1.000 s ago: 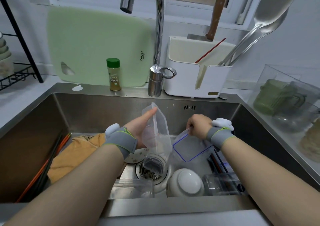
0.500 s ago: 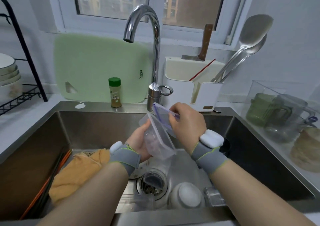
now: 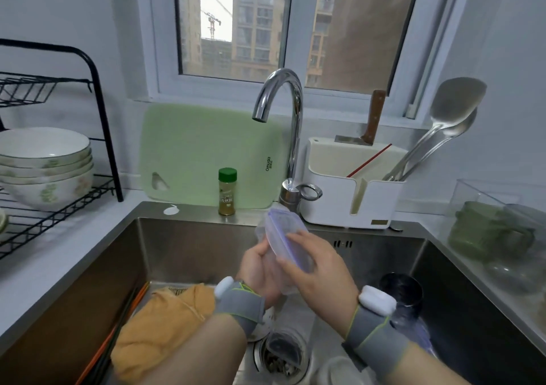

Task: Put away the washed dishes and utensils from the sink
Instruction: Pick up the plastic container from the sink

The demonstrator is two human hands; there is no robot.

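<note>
A steel sink [image 3: 192, 245] is sitting in a pale grey worktop [image 3: 53, 254], under a window [image 3: 266, 24] that is showing tall buildings and a crane. A shiny tap [image 3: 283, 112] is bending over the sink. A green cutting board [image 3: 206, 154] is leaning on the far wall, and the word "Omuda" is running sideways up its right side. A small spice bottle [image 3: 227, 191] with a green cap is standing just in front of it; its label is too small to read. To the right, a white holder [image 3: 351, 195] is keeping a knife [image 3: 372, 118], a red chopstick [image 3: 369, 160] and big metal spoons [image 3: 443, 130]. On the left, a black wire rack [image 3: 59, 204] is carrying a stack of flowered bowls [image 3: 44, 163]. On the far right, a clear case [image 3: 472, 189] is holding green cups [image 3: 487, 231].

Above the middle of the sink, the person is holding a see-through box [image 3: 270, 262] with a lid [image 3: 288, 236] that has a purple rim. The left hand [image 3: 260, 269] is cupping the box from the left, its fingers [image 3: 257, 248] curling round it. The right hand [image 3: 319, 269] is gripping the lid, its fingers [image 3: 298, 238] lying side by side across it.

Down in the sink, an orange cloth [image 3: 165, 322] is lying at the left with chopsticks [image 3: 118, 334] just beside it. A dark cup [image 3: 401, 293] is standing at the right.
</note>
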